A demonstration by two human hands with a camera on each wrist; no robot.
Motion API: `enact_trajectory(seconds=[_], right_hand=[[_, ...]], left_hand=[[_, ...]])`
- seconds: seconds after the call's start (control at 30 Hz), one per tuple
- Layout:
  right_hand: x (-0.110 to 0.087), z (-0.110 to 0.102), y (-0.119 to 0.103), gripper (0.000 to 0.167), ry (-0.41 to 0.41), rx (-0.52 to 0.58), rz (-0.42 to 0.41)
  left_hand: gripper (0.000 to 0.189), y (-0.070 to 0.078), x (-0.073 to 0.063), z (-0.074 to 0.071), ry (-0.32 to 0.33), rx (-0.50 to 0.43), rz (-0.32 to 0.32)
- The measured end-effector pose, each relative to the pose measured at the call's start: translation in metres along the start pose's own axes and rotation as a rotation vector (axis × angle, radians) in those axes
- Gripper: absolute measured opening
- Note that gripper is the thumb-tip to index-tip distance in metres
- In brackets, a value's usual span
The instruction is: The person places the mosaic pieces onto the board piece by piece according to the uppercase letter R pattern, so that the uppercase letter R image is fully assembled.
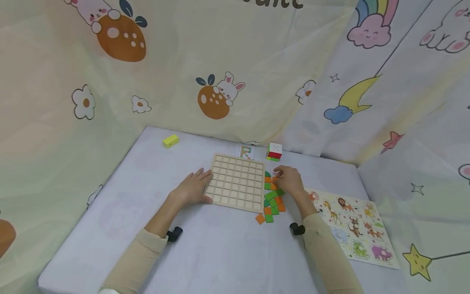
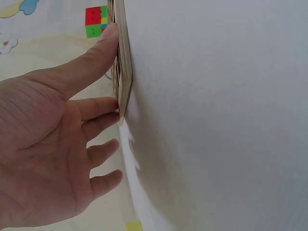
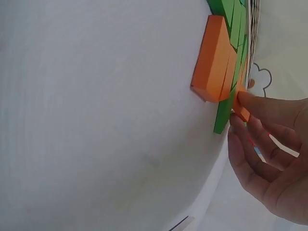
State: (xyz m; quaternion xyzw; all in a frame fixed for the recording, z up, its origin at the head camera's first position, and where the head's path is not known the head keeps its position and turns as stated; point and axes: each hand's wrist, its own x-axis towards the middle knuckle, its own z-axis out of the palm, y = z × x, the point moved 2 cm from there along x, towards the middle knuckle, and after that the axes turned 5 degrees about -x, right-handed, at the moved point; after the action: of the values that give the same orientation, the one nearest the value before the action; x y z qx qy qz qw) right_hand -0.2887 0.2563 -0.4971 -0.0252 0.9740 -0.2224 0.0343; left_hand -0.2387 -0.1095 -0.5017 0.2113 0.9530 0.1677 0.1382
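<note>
A wooden grid board (image 1: 236, 182) lies on the white table with bare square cells. My left hand (image 1: 192, 188) rests along its left side, fingers fairly straight; in the left wrist view the thumb (image 2: 96, 55) touches the board's edge (image 2: 126, 72). Beside the board's right side lie several green and orange tiles, such as a green tile (image 1: 271, 195) and an orange tile (image 1: 260, 219). At the far end of these tiles my right hand (image 1: 290, 181) pinches an orange tile (image 3: 242, 111) between thumb and fingers, close to a green tile (image 3: 223, 117).
Behind the board are a small pattern card (image 1: 246, 152) and a colourful puzzle cube (image 1: 275, 150). A yellow block (image 1: 170, 141) sits at the back left. To the right lies an animal picture board (image 1: 350, 222), partly under the right forearm. Printed cloth hangs behind the table.
</note>
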Motion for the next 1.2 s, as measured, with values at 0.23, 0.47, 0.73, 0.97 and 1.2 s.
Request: enact_trajectory(seconds=[0.23, 0.47, 0.73, 0.97, 1.2], right_hand=[[0.0, -0.007, 0.001, 0.043, 0.008, 0.088, 0.019], [0.003, -0.011, 0.0, 0.04, 0.042, 0.18, -0.012], [0.013, 0.0, -0.01, 0.033, 0.067, 0.234, -0.087], [0.026, 0.01, -0.022, 0.033, 0.047, 0.307, -0.177], [0.035, 0.021, -0.041, 0.032, 0.031, 0.358, -0.203]], left_hand=[[0.103, 0.0, 0.003, 0.001, 0.007, 0.007, 0.0], [0.103, 0.001, 0.002, 0.001, 0.005, -0.01, -0.002], [0.103, 0.001, 0.002, 0.0, 0.004, -0.003, -0.011], [0.103, 0.001, 0.001, 0.001, -0.002, -0.024, -0.012], [0.104, 0.001, 0.0, 0.0, 0.005, -0.022, -0.006]])
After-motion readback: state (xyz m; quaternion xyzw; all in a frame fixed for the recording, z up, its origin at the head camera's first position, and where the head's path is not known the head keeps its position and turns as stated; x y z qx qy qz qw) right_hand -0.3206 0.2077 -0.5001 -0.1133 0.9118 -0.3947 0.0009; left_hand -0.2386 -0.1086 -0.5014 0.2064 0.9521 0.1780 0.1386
